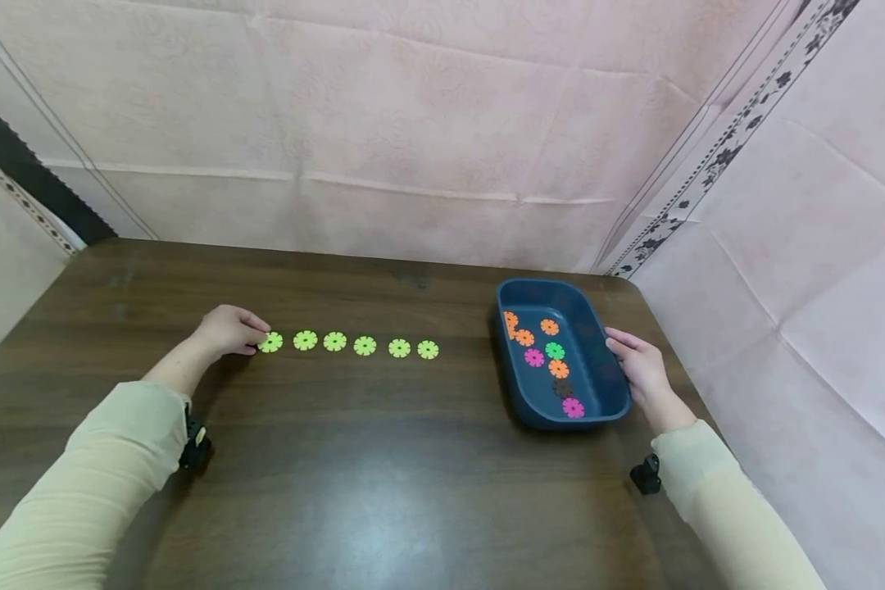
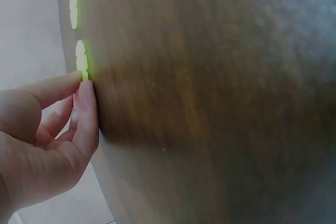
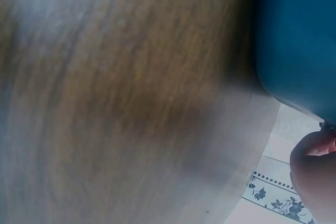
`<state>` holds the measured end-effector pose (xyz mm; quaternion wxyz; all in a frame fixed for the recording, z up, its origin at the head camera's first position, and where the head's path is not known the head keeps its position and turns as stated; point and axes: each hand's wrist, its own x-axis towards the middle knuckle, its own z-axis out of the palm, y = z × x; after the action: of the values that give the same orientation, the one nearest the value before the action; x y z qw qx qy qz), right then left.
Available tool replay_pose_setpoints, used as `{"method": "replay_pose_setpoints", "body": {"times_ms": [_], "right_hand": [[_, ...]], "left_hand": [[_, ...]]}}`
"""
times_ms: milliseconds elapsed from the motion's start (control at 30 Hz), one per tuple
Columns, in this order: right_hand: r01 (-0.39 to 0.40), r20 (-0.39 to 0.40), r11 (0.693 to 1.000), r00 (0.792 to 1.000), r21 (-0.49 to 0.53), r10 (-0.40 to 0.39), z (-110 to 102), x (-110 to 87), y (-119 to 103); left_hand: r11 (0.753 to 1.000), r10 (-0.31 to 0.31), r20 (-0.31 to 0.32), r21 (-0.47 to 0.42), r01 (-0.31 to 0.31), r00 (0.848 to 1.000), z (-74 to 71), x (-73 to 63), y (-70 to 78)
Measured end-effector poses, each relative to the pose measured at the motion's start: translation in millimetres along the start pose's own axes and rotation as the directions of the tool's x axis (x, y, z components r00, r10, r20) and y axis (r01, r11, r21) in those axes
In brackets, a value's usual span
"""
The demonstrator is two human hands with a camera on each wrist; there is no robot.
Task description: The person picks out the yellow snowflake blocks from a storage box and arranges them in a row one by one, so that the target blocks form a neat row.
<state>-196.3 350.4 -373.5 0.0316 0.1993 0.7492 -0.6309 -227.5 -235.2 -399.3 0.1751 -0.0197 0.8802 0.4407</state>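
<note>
Several yellow-green flower-shaped discs (image 1: 365, 346) lie in a row across the dark wooden table. At the row's left end my left hand (image 1: 229, 329) pinches the edge of the last disc (image 1: 270, 342) between thumb and fingertips; the left wrist view shows this disc (image 2: 82, 59) edge-on. My right hand (image 1: 640, 367) grips the right rim of a blue rectangular tub (image 1: 533, 410), thumb on the rim, other fingers hidden. Inside the tub are orange discs (image 1: 549, 327), pink discs (image 1: 573, 407), a green disc (image 1: 555, 351) and a brown disc (image 1: 563, 388).
The wooden table (image 1: 324, 475) has its far edge against a pale cloth wall (image 1: 413, 123). Another pale cloth with a flowered border (image 1: 723, 156) hangs close by on the right, beside the tub.
</note>
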Motion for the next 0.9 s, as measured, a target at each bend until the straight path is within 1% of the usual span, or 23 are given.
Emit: {"method": "replay_pose_setpoints", "body": {"times_ms": [67,100,167,200,267,300,333,400,467,533,567,633,700,733,767,800,867,900], "right_hand": [[0.015,-0.018,1.0,1.0,-0.021,-0.015,0.0,1.3,-0.4],[0.023,-0.027,0.998,0.999,-0.051,-0.024,-0.5,2.0,-1.1],[0.032,-0.025,0.99,0.999,-0.14,-0.036,-2.0,3.2,-4.5],[0.039,-0.017,0.978,0.999,-0.203,-0.043,-3.2,4.0,-7.3],[0.049,0.007,0.944,0.999,-0.325,-0.049,-5.6,5.2,-15.2],[0.059,0.025,0.921,0.998,-0.385,-0.053,-6.7,5.6,-20.3],[0.072,0.046,0.902,0.997,-0.426,-0.058,-7.5,6.0,-26.1],[0.111,0.075,0.864,0.993,-0.492,-0.085,-8.0,6.3,-38.4],[0.155,0.093,0.839,0.988,-0.521,-0.125,-5.7,5.2,-51.9],[0.211,0.108,0.812,0.978,-0.544,-0.181,-0.6,3.3,-66.2],[0.235,0.112,0.797,0.972,-0.557,-0.208,3.1,1.7,-73.3],[0.275,0.118,0.77,0.96,-0.575,-0.254,12.2,-3.1,-87.0],[0.312,0.125,0.735,0.946,-0.602,-0.299,23.6,-9.0,-98.6],[0.326,0.131,0.725,0.941,-0.607,-0.313,29.8,-12.3,-103.2],[0.337,0.133,0.721,0.936,-0.605,-0.326,36.6,-15.6,-107.1],[0.357,0.139,0.71,0.927,-0.608,-0.347,43.2,-18.6,-110.0],[0.403,0.161,0.681,0.906,-0.611,-0.392,55.7,-23.2,-113.2],[0.425,0.175,0.669,0.896,-0.609,-0.409,61.5,-25.4,-113.8]], "left_hand": [[1.0,-0.003,-0.005,0.012,0.003,1.0,-0.2,-0.2,0.7],[1.0,-0.005,-0.005,0.021,0.005,1.0,-0.7,-0.4,1.4],[0.999,-0.009,-0.005,0.035,0.009,1.0,-2.1,-1.5,3.4],[0.999,-0.009,-0.008,0.043,0.01,1.0,-3.1,-1.9,4.6],[0.998,-0.005,-0.015,0.058,0.006,1.0,-6.5,-3.9,8.1],[0.998,-0.001,-0.02,0.064,0.002,1.0,-8.8,-5.0,10.1],[0.997,0.005,-0.029,0.072,-0.003,1.0,-11.3,-6.2,13.1],[0.995,0.028,-0.055,0.097,-0.022,0.998,-17.3,-8.1,20.5],[0.99,0.068,-0.092,0.132,-0.055,0.993,-23.4,-9.7,30.4],[0.981,0.119,-0.145,0.169,-0.094,0.982,-28.5,-10.8,42.3],[0.977,0.147,-0.17,0.18,-0.115,0.974,-30.4,-11.2,48.6],[0.968,0.199,-0.215,0.194,-0.158,0.956,-31.1,-12.2,61.8],[0.961,0.241,-0.248,0.196,-0.194,0.938,-29.4,-14.4,75.4],[0.956,0.262,-0.257,0.2,-0.214,0.93,-27.8,-15.7,81.7],[0.949,0.286,-0.263,0.21,-0.234,0.922,-25.9,-16.9,87.7],[0.941,0.308,-0.265,0.225,-0.252,0.914,-23.7,-18.1,93.3],[0.918,0.358,-0.257,0.27,-0.289,0.898,-17.7,-20.7,103.8],[0.903,0.385,-0.245,0.299,-0.309,0.89,-14.1,-21.8,108.0]]}}
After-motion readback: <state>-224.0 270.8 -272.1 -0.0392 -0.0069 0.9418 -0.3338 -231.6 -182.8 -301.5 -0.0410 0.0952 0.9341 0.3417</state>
